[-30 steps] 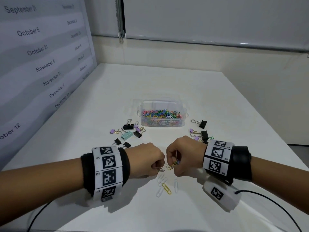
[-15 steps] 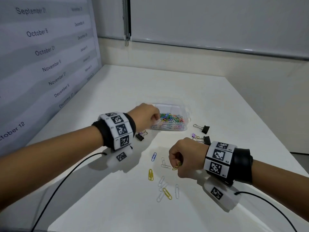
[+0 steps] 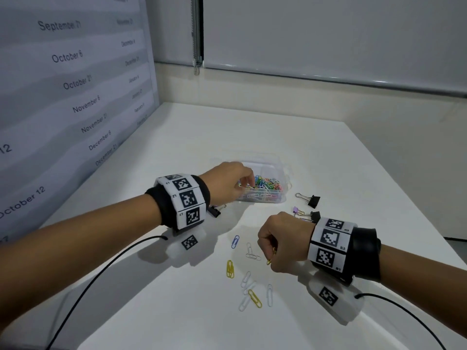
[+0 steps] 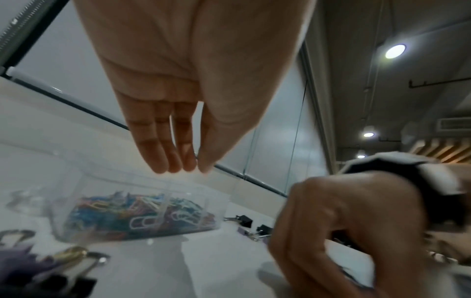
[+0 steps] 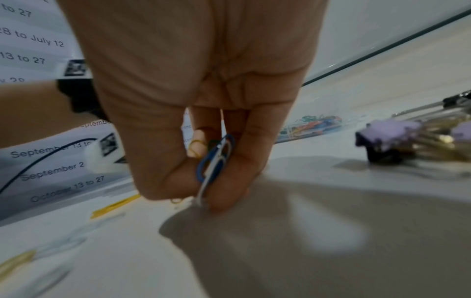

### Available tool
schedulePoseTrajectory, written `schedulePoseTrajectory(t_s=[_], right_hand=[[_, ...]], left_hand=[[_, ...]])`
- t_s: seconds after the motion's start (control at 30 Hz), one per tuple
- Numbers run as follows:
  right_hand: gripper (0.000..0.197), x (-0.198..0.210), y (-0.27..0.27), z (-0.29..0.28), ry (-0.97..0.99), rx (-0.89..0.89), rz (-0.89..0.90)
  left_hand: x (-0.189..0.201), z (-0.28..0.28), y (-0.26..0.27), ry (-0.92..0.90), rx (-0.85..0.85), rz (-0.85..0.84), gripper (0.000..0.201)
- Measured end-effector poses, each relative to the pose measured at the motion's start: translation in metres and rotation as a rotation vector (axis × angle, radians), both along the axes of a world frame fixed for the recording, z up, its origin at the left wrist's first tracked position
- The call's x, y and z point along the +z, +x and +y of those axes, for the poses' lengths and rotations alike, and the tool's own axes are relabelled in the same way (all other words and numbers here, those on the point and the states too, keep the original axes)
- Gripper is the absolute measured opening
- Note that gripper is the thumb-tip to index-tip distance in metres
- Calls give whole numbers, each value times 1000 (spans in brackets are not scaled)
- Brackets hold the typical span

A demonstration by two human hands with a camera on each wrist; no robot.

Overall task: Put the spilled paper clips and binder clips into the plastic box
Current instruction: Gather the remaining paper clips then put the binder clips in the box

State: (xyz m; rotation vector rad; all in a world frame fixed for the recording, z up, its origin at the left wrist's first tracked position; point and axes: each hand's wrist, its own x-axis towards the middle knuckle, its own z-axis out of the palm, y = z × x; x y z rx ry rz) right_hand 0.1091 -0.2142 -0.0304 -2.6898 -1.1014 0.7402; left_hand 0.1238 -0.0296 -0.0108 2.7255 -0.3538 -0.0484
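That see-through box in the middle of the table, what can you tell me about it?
The box is a small clear plastic tub with rounded corners and no lid on it. It sits flat on the white table and holds a heap of paper clips in many colours, some white ones pressed against its near wall. The left hand hangs over its left end, fingers pointing down into it. Binder clips lie on the table close by.

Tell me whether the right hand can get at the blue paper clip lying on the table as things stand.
Probably yes, though not freely. The blue paper clip lies bare on the table, just left of the right hand, nothing between. But that hand already pinches several paper clips, so its fingers are occupied.
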Motion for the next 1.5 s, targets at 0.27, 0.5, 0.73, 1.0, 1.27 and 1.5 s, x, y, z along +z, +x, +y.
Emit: schedulePoseTrajectory(t_s=[0.27,0.5,0.73,1.0,1.27,1.5], right_hand=[[23,36,59,16,264,-204,-144],[19,29,81,20,317,-229,-300],[18,14,28,-8,163,-27,-202],[27,-7,2,-14,118,-4,-36],[33,-1,17,-14,125,40,-209],[31,-4,-4,-22,103,72,-167]], left_hand=[[-16,-1,-58,273,-132,334,82],[-24,-5,-74,214,-136,326,74],[-28,-10,-78,95,-94,303,63],[-27,-26,-70,23,-139,282,41],[-23,-25,-72,83,-138,322,64],[-20,-32,-82,44,-201,383,54]])
